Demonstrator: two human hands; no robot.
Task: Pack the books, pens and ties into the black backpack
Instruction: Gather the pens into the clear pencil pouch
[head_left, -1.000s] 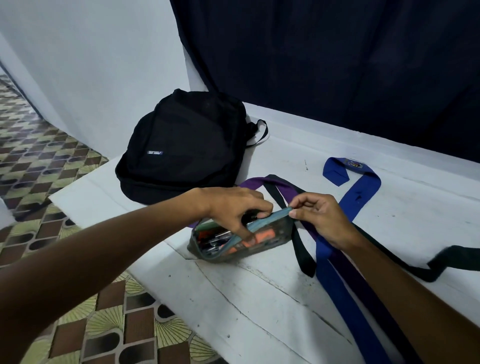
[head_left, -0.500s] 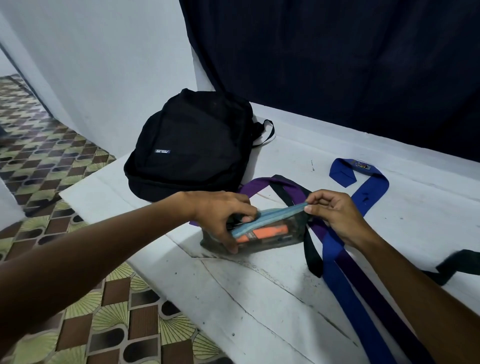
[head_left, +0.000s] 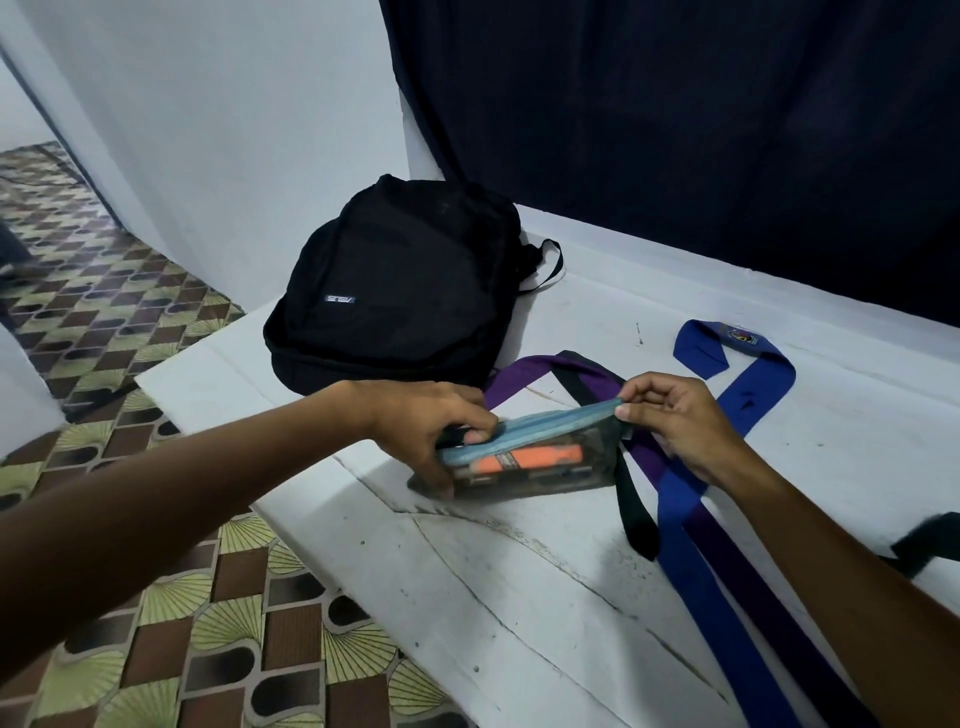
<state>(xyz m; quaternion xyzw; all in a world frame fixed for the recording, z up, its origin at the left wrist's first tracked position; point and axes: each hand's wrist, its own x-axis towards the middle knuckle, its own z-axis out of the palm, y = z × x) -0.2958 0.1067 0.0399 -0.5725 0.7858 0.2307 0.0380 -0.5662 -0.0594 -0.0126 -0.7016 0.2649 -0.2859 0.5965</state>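
Observation:
A clear pencil pouch with a blue zip strip lies on the white table, with an orange marker and dark pens visible inside. My left hand grips its left end, fingers on the zip. My right hand pinches the right end of the zip strip. The black backpack lies flat behind the pouch, shut. Three ties lie under and right of the pouch: a blue tie, a purple tie and a black tie. No books are in view.
The table's left edge runs diagonally above a brown and green patterned floor. A dark curtain hangs behind the table, and a white wall stands at the left. Another dark strip of cloth lies at the far right.
The pouch's mouth was open with pens showing; now the zip strip is drawn together along the top. My left hand slid to the pouch's left end while the right kept its pinch.

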